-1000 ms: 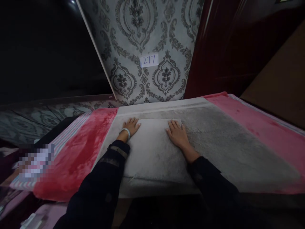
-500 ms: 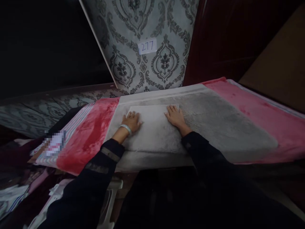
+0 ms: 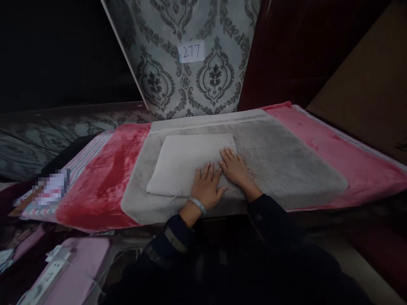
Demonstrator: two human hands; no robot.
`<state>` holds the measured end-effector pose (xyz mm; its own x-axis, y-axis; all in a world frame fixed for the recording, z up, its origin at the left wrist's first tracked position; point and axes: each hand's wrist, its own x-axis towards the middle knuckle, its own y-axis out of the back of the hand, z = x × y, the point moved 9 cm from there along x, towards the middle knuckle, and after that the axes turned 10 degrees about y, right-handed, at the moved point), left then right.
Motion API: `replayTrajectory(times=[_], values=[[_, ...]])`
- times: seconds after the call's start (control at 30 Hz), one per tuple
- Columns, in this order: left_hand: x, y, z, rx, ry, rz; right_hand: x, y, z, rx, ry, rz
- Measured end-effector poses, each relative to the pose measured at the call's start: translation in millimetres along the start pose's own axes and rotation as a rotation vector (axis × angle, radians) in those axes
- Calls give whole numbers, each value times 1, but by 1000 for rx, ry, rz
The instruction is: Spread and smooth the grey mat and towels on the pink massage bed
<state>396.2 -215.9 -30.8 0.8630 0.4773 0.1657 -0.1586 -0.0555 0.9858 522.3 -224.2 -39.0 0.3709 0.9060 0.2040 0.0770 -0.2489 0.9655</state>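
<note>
A grey plush mat [image 3: 280, 161] lies over a table, with its left part folded back so that a pale underside [image 3: 178, 159] faces up. My left hand [image 3: 207, 186], with a light bracelet at the wrist, rests flat with spread fingers on the front right of the folded part. Just beside it, my right hand [image 3: 234, 167] lies flat near the fold's right edge. Both palms face down and neither hand grips anything. The fold's front edge shows a loose thread by my left wrist.
Red and pink plush cloth [image 3: 104, 178] shows on both sides of the mat. Patterned wallpaper [image 3: 155, 80] with a paper marked 277 [image 3: 191, 51] rises behind. A large black screen [image 3: 63, 55] is at the left. Below it, a power strip [image 3: 51, 271] lies on a pink seat [image 3: 85, 258].
My left hand has moved right and towards me, from the fold's left side to beside my right hand. My right hand has shifted slightly towards me. The camera view has shifted too.
</note>
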Motion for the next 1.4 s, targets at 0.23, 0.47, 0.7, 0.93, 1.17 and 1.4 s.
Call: replayTrajectory(times=[0.23,0.47,0.7,0.93,1.17,1.4], values=[[-24,13,-97,86,279,20,3,-3,7,55,1,44],[-60,26,-178,69,465,-17,1,-5,7,71,0,42],[-70,37,-203,20,454,-54,2,-1,11,98,-22,6],[-46,35,-82,-49,81,-10,-28,22,-25,87,100,115],[-48,4,-24,-17,-13,14,-48,4,-39,26,119,61],[-63,16,-105,-1,182,46,-50,2,-36,23,107,86]])
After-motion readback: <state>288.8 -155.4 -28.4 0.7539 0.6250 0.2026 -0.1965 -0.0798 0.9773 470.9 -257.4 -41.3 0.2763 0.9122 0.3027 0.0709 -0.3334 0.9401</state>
